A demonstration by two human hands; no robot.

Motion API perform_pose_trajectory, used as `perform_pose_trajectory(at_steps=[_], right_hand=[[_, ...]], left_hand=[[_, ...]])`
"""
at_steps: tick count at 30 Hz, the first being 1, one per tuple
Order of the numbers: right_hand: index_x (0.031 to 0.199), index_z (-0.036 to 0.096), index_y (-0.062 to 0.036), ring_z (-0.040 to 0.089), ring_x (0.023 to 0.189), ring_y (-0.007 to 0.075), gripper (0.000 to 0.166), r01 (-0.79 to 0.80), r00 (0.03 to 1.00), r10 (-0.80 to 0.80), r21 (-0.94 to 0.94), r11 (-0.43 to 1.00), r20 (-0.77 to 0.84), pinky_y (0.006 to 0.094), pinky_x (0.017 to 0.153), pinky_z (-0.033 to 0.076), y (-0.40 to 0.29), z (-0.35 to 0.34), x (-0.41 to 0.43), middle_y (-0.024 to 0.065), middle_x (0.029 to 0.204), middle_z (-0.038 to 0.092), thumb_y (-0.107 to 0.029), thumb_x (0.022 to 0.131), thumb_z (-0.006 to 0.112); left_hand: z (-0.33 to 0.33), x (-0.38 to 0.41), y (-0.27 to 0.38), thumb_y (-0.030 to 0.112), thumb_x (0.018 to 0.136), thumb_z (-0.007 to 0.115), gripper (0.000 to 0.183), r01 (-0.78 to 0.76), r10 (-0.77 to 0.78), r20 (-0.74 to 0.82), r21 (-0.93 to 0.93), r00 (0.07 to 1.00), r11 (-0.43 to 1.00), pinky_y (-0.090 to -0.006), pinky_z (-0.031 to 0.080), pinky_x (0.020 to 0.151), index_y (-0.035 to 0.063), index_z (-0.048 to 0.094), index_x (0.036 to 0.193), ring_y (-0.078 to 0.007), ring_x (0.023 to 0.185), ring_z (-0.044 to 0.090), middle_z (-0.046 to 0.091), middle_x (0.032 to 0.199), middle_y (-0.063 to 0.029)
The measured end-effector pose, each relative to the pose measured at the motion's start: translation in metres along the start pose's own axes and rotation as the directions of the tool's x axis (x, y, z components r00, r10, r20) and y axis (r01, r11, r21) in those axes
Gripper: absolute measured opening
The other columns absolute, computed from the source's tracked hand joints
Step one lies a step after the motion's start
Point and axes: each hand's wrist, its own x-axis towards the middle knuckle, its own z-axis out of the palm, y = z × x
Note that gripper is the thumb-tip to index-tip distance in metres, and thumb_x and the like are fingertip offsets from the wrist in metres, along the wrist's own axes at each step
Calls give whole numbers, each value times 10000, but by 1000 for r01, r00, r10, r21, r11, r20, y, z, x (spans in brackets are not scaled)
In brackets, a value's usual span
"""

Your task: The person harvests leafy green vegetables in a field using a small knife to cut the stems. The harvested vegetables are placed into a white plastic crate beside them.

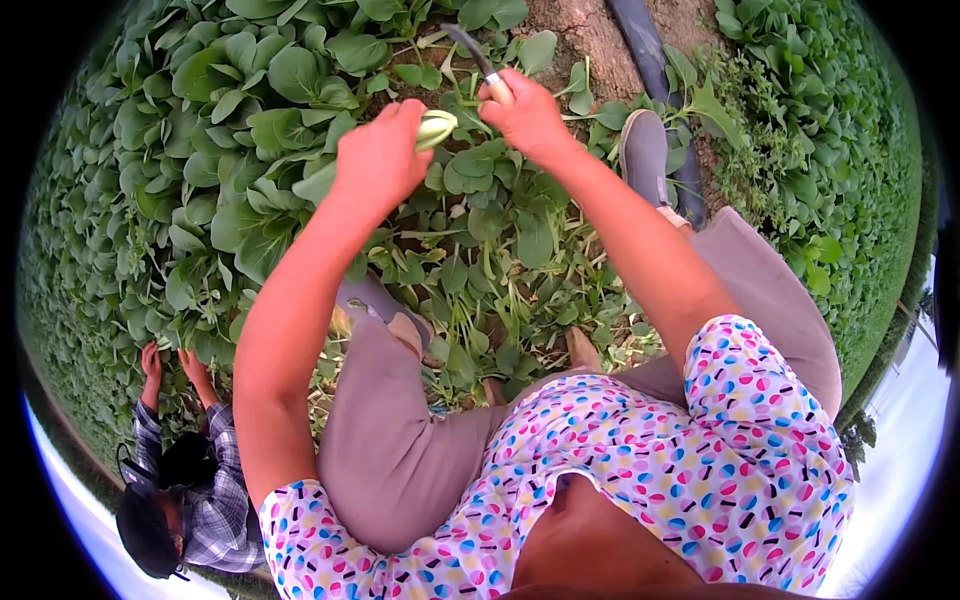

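Note:
My left hand [382, 154] is closed around a leafy green [437, 129], like bok choy, its pale cut-looking base pointing right and a leaf showing under the wrist. To its right, my right hand [529, 112] grips the light handle of a small curved sickle [472, 51]. The dark blade points up and left, apart from the held plant. Low leafy plants [360, 52] grow beyond both hands, and loose leaves and stems [480, 255] lie or stand below them.
A dark hose [645, 45] runs along bare soil [577, 37], beside my shoe [645, 154]. More leafy rows [847, 165] grow at the right. At lower left, a co-worker in a checked shirt [225, 517] reaches into the plants with both hands.

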Motion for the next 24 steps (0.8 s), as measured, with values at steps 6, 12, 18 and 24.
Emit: perform_pose_trajectory(at_steps=[6, 12, 18, 24], right_hand=[[1154, 599, -87, 680, 818, 271, 483, -30, 970, 153, -529, 848, 190, 403, 755, 529, 20, 44, 44, 111, 957, 689, -506, 918, 559], [1263, 592, -102, 659, 660, 257, 463, -96, 928, 241, -440, 893, 286, 409, 679, 540, 16, 97, 81, 101, 887, 687, -446, 983, 459], [1264, 614, -91, 612, 1139, 352, 485, -94, 919, 284, -547, 832, 273, 476, 972, 473, 24, 127, 90, 134, 1227, 660, -443, 986, 431], [1258, 613, -88, 603, 1169, 354, 474, -11, 945, 214, -627, 779, 248, 466, 983, 470, 35, 134, 94, 137, 1257, 649, -428, 988, 425]], left_hand=[[8, 17, -99, 190, 776, 769, 510, 155, -117, -139, 304, 983, 940, -440, 566, 754, 126, 553, 1233, -331, 929, 690, 519, 1391, -83], [16, -32, -136, 214, 805, 752, 528, 334, -308, -168, 166, 937, 928, -412, 541, 848, 165, 557, 1293, -271, 1094, 644, 510, 1432, -4], [13, -40, -132, 406, 795, 760, 594, 359, -338, -139, 164, 931, 919, -411, 545, 837, 148, 557, 1290, -276, 1072, 658, 488, 1460, -4], [9, -39, -106, 388, 754, 803, 717, 341, -341, -44, 236, 939, 910, -419, 545, 846, 119, 503, 1347, -277, 1110, 643, 390, 1540, -14]])
